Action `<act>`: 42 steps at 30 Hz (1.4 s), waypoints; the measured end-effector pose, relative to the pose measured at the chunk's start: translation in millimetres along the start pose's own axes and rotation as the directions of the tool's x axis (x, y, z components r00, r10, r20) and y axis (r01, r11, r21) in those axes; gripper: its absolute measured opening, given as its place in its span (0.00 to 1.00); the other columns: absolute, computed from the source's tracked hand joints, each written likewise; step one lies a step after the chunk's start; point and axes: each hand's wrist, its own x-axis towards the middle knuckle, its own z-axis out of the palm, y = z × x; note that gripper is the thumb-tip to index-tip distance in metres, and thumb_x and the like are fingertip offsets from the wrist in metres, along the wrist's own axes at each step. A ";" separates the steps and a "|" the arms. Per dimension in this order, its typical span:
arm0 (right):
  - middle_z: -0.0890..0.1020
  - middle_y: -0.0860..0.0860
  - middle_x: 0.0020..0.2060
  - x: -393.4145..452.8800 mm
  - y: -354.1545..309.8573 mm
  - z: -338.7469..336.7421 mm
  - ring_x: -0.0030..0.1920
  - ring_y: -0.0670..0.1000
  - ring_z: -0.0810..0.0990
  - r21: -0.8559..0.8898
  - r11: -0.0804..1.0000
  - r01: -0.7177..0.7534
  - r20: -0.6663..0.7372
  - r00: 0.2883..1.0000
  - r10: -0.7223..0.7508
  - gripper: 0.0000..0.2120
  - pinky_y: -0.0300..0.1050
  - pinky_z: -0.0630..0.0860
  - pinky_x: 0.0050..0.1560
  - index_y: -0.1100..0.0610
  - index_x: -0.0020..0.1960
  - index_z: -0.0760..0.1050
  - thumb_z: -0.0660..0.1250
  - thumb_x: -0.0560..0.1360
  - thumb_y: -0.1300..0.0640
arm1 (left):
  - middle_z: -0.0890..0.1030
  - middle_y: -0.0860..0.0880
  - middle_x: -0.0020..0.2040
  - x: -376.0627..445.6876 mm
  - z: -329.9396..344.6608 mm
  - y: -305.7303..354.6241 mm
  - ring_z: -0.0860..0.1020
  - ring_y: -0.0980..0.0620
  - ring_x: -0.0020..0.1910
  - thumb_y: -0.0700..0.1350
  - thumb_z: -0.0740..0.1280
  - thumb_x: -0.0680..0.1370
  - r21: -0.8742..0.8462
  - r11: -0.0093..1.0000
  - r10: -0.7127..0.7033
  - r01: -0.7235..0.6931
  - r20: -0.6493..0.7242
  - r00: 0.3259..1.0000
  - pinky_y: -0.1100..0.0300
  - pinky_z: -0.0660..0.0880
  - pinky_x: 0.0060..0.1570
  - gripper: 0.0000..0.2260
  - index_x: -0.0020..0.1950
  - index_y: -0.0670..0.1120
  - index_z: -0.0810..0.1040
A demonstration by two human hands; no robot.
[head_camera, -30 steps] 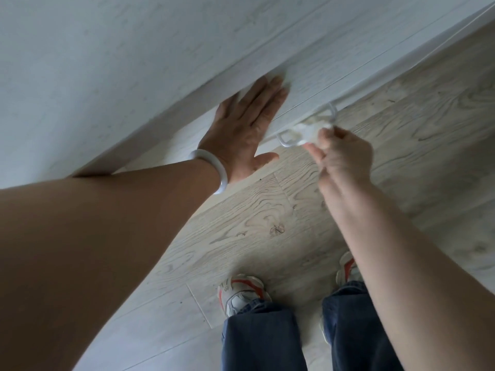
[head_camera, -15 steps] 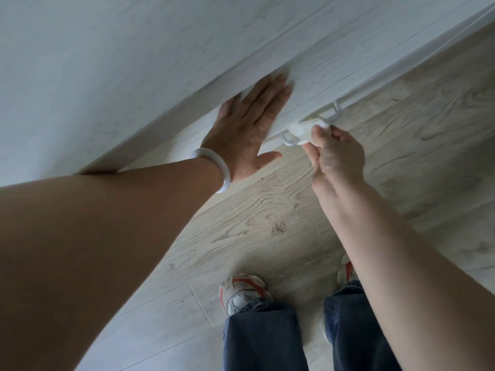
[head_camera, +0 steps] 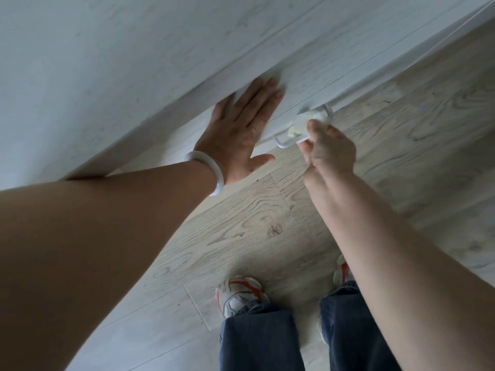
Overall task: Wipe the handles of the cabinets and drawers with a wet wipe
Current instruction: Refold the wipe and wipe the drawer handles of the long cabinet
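Wet wipe working along a drawer handle, just right of the frame's centre.

The right hand (head_camera: 330, 151) pinches the bunched wet wipe (head_camera: 308, 121) around the white drawer handle (head_camera: 284, 141); over the last second the wipe has slid from the handle's left part toward its right end, baring the left corner, so this handle looks nearly done. The left hand (head_camera: 238, 132) stays flat, fingers spread wide, braced on the drawer front (head_camera: 308, 84) above the wooden floor (head_camera: 241, 223).

Pale wood-grain floor (head_camera: 241, 231), white-and-red sneakers (head_camera: 238, 293), blue jeans (head_camera: 257, 338), a white bangle (head_camera: 214, 172) on one wrist.
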 end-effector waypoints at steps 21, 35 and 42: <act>0.83 0.54 0.50 32.6 -37.7 -13.0 0.51 0.50 0.82 -0.054 0.978 -0.202 0.132 0.969 0.207 0.09 0.44 0.81 0.52 0.58 0.48 0.82 0.72 0.70 0.68 | 0.44 0.46 0.80 -0.2 -2.4 2.6 0.44 0.47 0.78 0.66 0.63 0.73 0.032 0.999 -0.004 0.004 0.002 1.000 0.43 0.47 0.76 0.47 0.79 0.45 0.40; 0.82 0.55 0.46 -6.6 5.1 -5.8 0.51 0.52 0.81 0.192 0.915 -0.356 0.310 0.906 0.287 0.03 0.45 0.77 0.60 0.61 0.48 0.76 0.69 0.75 0.66 | 0.45 0.46 0.80 -0.6 -3.8 1.1 0.44 0.47 0.79 0.65 0.64 0.73 0.005 1.000 -0.001 0.001 -0.007 1.000 0.44 0.46 0.76 0.47 0.79 0.46 0.41; 0.84 0.55 0.49 15.3 -17.6 -13.9 0.51 0.51 0.83 0.240 0.937 -0.253 0.174 0.961 0.214 0.10 0.45 0.78 0.58 0.61 0.51 0.79 0.73 0.70 0.66 | 0.44 0.47 0.80 -0.2 -1.7 1.5 0.44 0.48 0.79 0.65 0.63 0.73 0.004 1.000 -0.004 0.004 0.004 1.000 0.44 0.48 0.76 0.47 0.79 0.45 0.40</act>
